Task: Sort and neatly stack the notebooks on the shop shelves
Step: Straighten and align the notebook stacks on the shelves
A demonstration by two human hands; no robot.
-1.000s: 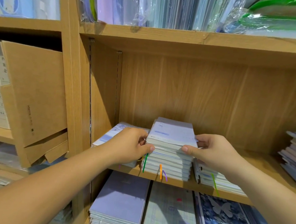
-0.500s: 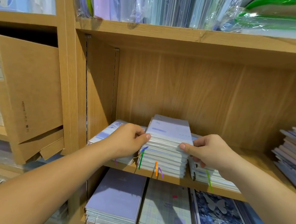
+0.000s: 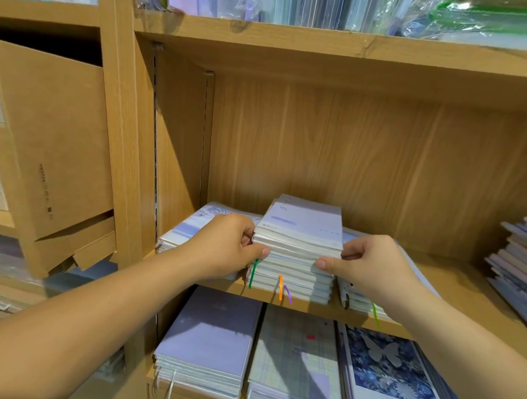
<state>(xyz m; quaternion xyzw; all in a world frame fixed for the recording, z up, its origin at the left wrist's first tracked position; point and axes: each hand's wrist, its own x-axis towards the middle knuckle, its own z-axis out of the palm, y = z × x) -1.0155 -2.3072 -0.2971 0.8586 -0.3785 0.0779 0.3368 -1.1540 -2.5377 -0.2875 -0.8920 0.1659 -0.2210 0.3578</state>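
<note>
A tall stack of pale notebooks (image 3: 300,231) with coloured ribbon markers stands at the front of the middle wooden shelf (image 3: 453,279). My left hand (image 3: 226,246) grips the stack's left side, thumb on the front edge. My right hand (image 3: 371,266) grips its right side, thumb pressed on the front edge partway down. A lower pile of notebooks (image 3: 190,226) lies left of the stack behind my left hand. Another low pile (image 3: 360,305) sits to the right, mostly hidden under my right hand.
A slanted pile of lilac notebooks (image 3: 518,258) lies at the shelf's right end. Below, three stacks (image 3: 212,337) face up, one with a butterfly cover (image 3: 387,367). A cardboard box (image 3: 51,145) fills the left bay. Plastic-wrapped stock (image 3: 297,2) lines the shelf above.
Both hands stay on the sides of the middle stack, with the thumbs shifted slightly lower on its front edge. The view has drifted a little to the left.
</note>
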